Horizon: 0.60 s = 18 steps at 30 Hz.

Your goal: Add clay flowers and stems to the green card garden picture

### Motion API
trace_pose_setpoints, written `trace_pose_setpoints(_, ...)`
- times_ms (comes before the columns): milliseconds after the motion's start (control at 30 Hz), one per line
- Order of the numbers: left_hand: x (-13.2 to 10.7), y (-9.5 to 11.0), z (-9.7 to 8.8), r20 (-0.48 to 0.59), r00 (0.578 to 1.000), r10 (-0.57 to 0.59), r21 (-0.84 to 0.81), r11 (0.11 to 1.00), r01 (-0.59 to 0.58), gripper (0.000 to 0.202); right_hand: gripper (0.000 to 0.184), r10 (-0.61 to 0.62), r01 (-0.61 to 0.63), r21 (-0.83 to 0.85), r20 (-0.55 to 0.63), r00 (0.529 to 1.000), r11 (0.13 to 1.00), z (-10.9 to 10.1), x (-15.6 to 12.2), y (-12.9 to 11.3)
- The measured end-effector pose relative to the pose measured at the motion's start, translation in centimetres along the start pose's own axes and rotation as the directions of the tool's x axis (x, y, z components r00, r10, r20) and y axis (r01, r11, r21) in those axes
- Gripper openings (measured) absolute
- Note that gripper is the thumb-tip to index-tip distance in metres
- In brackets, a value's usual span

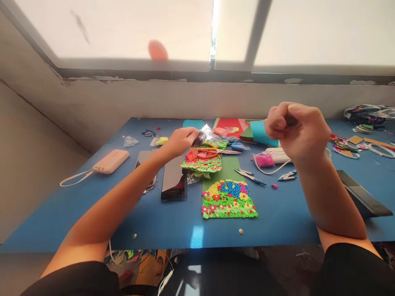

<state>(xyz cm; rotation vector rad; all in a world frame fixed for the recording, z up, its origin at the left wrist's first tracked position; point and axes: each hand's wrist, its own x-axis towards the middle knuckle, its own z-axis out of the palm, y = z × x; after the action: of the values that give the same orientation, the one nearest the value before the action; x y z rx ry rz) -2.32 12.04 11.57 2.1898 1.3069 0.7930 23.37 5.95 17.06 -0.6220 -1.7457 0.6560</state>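
My left hand (182, 140) reaches over a pile of craft packets, its fingers closed at the edge of a shiny crinkled plastic bag (207, 132). My right hand (299, 129) is raised above the right side of the table, fingers curled into a fist; whatever it may hold is hidden. Between my arms lies a green card (230, 167), its lower part covered with small coloured clay flowers, leaves and rings (230, 201). Behind it sits another flower-covered piece (202, 165), with red-handled scissors (228, 152) on it.
On the blue table (101, 218) are a black phone (173, 181), a pink power bank (111, 161), compasses (250, 176), a pink clay packet (264, 160) and a white case (277, 154). A dark tablet-like object (364, 195) lies right; coloured sheets (230, 125) lie at the back.
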Motion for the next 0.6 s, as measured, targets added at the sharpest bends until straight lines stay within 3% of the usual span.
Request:
trace_pose_setpoints(67, 0.8, -1.4, -0.2, 0.088, 0.993, -0.072, 0.092, 0.994, 0.064, 0.032, 0.057, 0.042, -0.044, 0.039, 0.04, 0.998, 0.998, -0.1, 0.3, 0.8)
trace_pose_setpoints(167, 1.4, -3.3, 0.0, 0.2, 0.967, -0.157, 0.202, 0.972, 0.116, 0.028, 0.062, 0.073, -0.073, 0.058, 0.016, 0.997, 0.996, 0.2, 0.3, 2.0)
trace_pose_setpoints(233, 1.5, -4.1, 0.2, 0.24, 0.953, -0.187, 0.246, 0.961, 0.127, 0.028, 0.053, 0.103, -0.105, 0.055, 0.04, 0.994, 0.993, 0.5, 0.2, 2.7)
trace_pose_setpoints(333, 1.5, -4.6, -0.1, 0.235, 0.952, -0.195, 0.275, 0.953, 0.128, 0.03, 0.023, 0.146, -0.149, 0.03, 0.076, 0.986, 0.988, 0.7, 0.0, 3.3)
trace_pose_setpoints(367, 1.6, -4.6, -0.3, 0.213, 0.958, -0.192, 0.279, 0.952, 0.129, 0.03, 0.017, 0.149, -0.151, 0.016, 0.083, 0.985, 0.988, 0.8, 0.0, 3.4)
trace_pose_setpoints(433, 1.8, -4.1, -0.7, 0.127, 0.977, -0.169, 0.275, 0.953, 0.129, 0.029, 0.025, 0.105, -0.101, -0.053, 0.079, 0.991, 0.993, 1.2, -0.2, 3.5)
trace_pose_setpoints(533, 1.1, -1.6, 0.0, -0.075, 0.994, -0.079, 0.208, 0.974, 0.094, 0.038, 0.032, -0.148, 0.151, -0.296, 0.032, 0.988, 0.943, 3.0, -1.2, 3.4)
trace_pose_setpoints(567, 0.4, -0.4, 0.6, -0.139, 0.99, -0.029, 0.137, 0.989, 0.048, 0.047, 0.034, -0.267, 0.259, -0.401, 0.037, 0.963, 0.879, 4.1, -1.8, 3.3)
trace_pose_setpoints(600, -0.6, 0.9, 1.5, -0.204, 0.978, 0.042, -0.108, 0.992, -0.066, 0.056, 0.037, -0.353, 0.346, -0.493, 0.084, 0.932, 0.798, 5.3, -2.5, 3.3)
